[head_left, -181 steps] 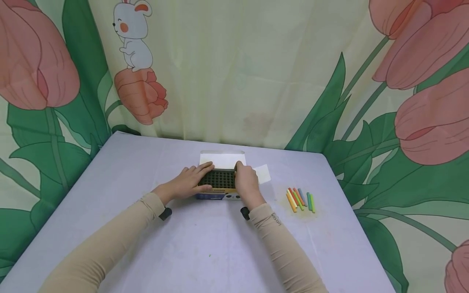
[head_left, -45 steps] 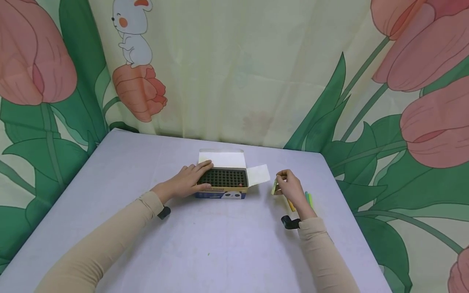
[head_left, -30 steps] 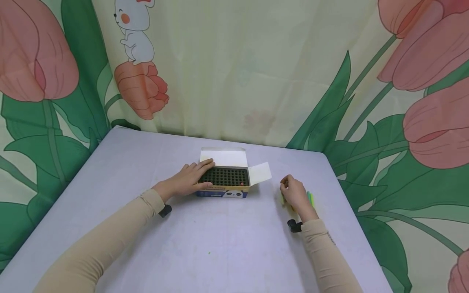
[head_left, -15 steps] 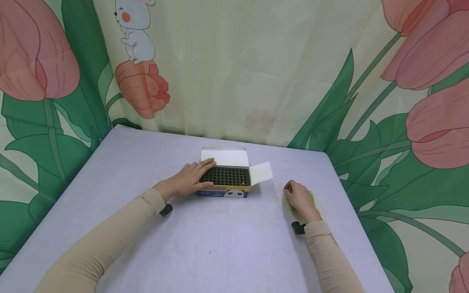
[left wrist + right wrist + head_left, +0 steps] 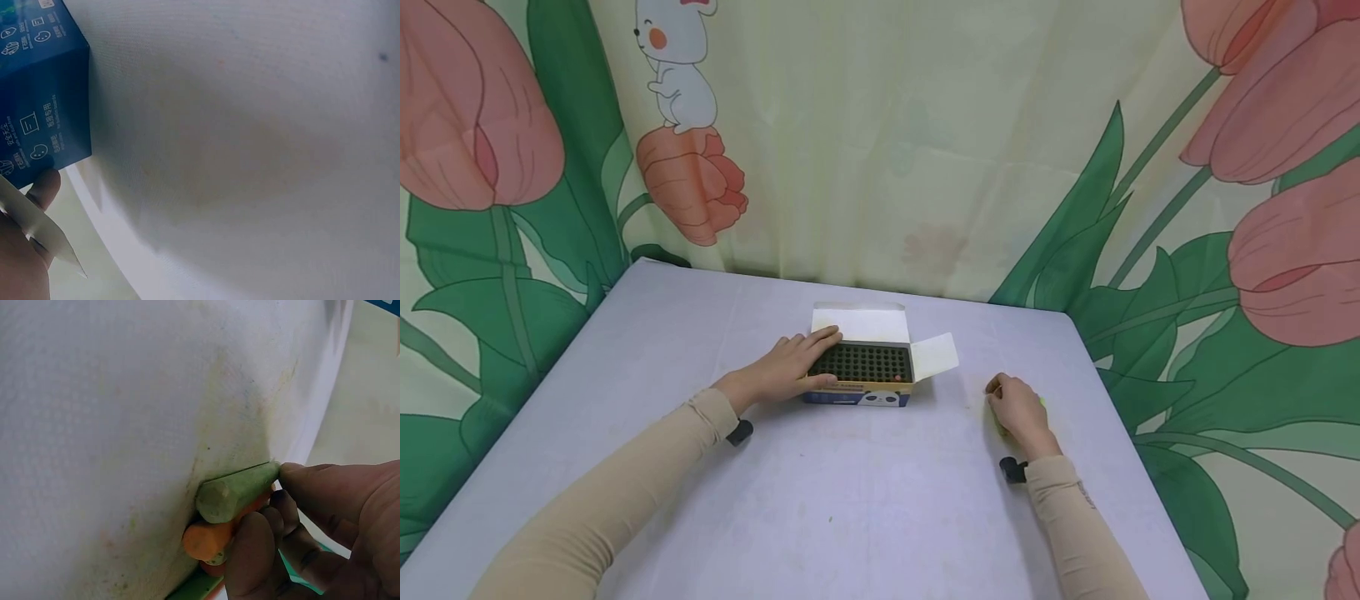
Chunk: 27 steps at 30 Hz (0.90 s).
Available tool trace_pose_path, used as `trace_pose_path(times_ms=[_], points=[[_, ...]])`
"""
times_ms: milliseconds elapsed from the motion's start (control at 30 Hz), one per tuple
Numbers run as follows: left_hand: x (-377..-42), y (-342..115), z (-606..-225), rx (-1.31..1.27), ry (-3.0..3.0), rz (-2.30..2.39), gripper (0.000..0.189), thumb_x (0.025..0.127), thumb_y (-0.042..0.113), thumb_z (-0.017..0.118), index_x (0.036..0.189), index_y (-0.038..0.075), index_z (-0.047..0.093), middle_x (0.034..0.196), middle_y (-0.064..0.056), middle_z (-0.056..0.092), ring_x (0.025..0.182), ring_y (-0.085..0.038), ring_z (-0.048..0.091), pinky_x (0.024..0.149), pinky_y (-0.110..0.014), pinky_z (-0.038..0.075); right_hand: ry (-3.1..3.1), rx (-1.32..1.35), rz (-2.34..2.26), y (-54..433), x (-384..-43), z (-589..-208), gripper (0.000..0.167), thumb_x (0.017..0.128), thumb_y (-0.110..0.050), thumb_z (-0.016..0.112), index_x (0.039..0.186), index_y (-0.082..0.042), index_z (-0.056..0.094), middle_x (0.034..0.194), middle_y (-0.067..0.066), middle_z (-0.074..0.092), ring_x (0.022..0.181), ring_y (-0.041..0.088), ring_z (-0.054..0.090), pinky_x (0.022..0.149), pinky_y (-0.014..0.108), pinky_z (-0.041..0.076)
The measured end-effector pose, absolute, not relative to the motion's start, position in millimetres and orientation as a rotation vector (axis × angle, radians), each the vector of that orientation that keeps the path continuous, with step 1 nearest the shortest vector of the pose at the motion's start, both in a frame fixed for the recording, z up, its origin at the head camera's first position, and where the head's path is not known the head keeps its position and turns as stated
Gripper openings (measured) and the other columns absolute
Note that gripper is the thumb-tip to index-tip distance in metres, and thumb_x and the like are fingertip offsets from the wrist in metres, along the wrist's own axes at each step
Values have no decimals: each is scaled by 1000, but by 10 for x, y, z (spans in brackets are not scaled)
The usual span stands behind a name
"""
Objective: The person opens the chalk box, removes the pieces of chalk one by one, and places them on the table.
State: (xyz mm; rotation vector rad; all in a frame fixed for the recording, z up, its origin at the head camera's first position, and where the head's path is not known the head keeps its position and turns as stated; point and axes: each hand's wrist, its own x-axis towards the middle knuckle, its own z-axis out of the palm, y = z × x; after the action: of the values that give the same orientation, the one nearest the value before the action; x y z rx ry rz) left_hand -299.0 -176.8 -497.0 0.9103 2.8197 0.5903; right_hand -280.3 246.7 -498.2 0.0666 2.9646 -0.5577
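In the head view my left hand (image 5: pixel 782 367) rests on the left end of an open chalk box (image 5: pixel 857 397) with a panda on its front. The thumb lies along the front edge and the fingers lie over the back. Inside is a dark tray (image 5: pixel 868 360) of round holes, with a red-orange chalk end (image 5: pixel 898 378) in its front right corner. Over the loose chalk at the right is my right hand (image 5: pixel 1018 412). The right wrist view shows its thumb and fingertips pinching the far end of a green chalk stick (image 5: pixel 234 492), beside an orange chalk stick (image 5: pixel 205 540) and others partly hidden.
The box's white lid (image 5: pixel 859 323) stands raised at the back, and a side flap (image 5: pixel 934 357) sticks out right. A white cloth covers the table (image 5: pixel 775 517). Behind it hangs a printed curtain (image 5: pixel 865 167). A tiny green crumb (image 5: pixel 831 519) lies in front.
My right hand was at the box, then carried a pale green chalk stick rightward and lowered it to the loose chalk. A red-orange chalk end now shows in the tray. My left hand stayed put.
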Motion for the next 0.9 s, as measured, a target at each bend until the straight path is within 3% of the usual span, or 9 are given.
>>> trace_pose_path(times_ms=[333,700,900], points=[[-2986,-1759,-4965,905,2821,574,82,104,64,46,168,23,15,175,-1,11,137,-39,46,114,-65,29,2965,61,-557,2469,-2797,-4974,16,102,-9,61,113,-1,68,99,15,66,82,25,60,69,37,50],[-2975,-1755,-4943,900,2821,581,82,104,63,46,168,23,15,175,-1,11,136,-39,46,114,-66,28,2996,137,-599,2400,-2881,-4775,23,108,-15,52,121,-2,65,116,21,68,96,32,65,78,45,54],[-2968,-1747,-4946,898,2817,585,81,104,62,47,168,23,16,175,-1,11,138,-40,44,114,-67,28,3080,111,-661,2330,-2910,-4556,24,110,-17,49,123,-2,63,112,21,71,86,30,69,71,42,54]])
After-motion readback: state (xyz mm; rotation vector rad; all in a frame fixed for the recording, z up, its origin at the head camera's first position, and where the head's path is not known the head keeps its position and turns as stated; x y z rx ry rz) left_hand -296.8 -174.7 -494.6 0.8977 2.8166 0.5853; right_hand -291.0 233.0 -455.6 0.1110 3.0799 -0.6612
